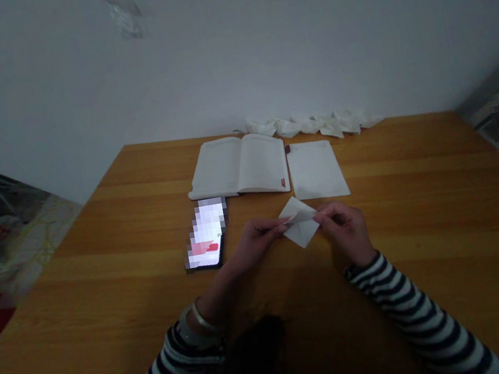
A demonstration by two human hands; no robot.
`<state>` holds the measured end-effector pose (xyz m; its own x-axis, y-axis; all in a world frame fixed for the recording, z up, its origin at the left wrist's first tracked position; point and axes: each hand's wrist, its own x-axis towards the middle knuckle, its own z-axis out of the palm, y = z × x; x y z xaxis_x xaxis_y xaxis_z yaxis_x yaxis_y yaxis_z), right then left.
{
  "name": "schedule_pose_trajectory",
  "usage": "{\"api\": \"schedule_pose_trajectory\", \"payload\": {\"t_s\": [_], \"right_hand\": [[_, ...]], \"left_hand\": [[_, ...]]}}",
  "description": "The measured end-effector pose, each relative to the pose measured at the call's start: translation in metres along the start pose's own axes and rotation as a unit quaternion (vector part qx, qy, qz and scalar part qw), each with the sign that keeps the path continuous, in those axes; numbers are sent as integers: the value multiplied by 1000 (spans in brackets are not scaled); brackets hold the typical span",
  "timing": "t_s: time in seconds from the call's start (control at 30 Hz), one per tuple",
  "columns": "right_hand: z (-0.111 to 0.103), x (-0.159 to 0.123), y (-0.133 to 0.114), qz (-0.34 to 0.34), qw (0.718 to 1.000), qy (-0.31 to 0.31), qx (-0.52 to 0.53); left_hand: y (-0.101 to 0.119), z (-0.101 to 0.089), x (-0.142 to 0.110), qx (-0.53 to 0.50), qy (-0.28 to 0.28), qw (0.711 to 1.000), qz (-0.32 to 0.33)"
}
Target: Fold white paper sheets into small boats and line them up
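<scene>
While low over the table (112,254), left hand (256,243) and right hand (345,231) angled inward, fingers (278,225) tight on folded white paper (301,226)

The room is rather dim, and the phone screen (204,234) glows brightest but is pixelated; the wide lens bends the edges, and soft shadow falls on the table (104,288).

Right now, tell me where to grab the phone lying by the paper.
Grip the phone by its long edges, coming from the near side with the left hand: it lies flat, screen up, on the wooden table, and that hand is closest.
</scene>
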<state>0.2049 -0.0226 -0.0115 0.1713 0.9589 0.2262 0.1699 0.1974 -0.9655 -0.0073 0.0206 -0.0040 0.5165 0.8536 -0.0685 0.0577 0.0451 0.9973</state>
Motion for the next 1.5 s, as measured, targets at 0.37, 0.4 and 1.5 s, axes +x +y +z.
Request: {"api": "schedule_pose_trajectory", "payload": {"t_s": [0.37,0.4,1.5], "right_hand": [[24,-10,5,99,991,39,81],[24,-9,6,101,991,39,82],[40,-20,4,72,993,-37,86]], "left_hand": [[-10,27,3,-187,144,971,-32],[-10,27,3,-185,129,974,-30],[0,19,-2,-121,123,984,-40]]}}
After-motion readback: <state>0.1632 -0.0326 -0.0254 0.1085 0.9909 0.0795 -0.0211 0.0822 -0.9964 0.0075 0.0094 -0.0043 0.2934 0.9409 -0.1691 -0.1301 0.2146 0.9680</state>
